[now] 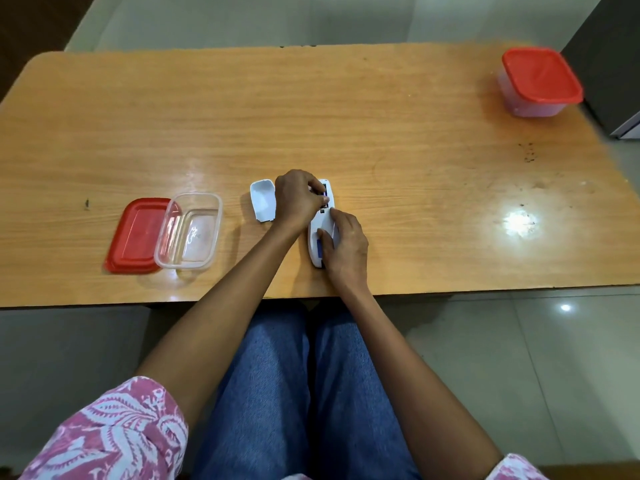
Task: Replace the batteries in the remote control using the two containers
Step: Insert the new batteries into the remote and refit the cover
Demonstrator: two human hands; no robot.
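Wooden desk (pixel 242 116), glossy under lamp glare, tiled floor beyond. White remote control (pixel 323 225) lying back-up near the front edge, lengthwise away from the body, battery bay open at its far end. Battery cover (pixel 263 201) off, resting hollow-side up just left of it. Left hand (pixel 298 199) over the bay, fingers (pixel 320 187) pinched narrow at a dark cell there; whether actually gripping it, cannot tell. Right hand (pixel 344 245) pressing the near half of the remote flat, fingers spread loosely along its body. Open clear container (pixel 189 233) on the left, apparently empty, touching its red lid (pixel 133 237). Lidded container (pixel 538 81) at the far right corner, well apart.

Probably light, stiff, smooth plastic, prone to sliding on polished wood, so best held down at the sides. Cells small, slick, spring-loaded; likely easiest pried up at one end.
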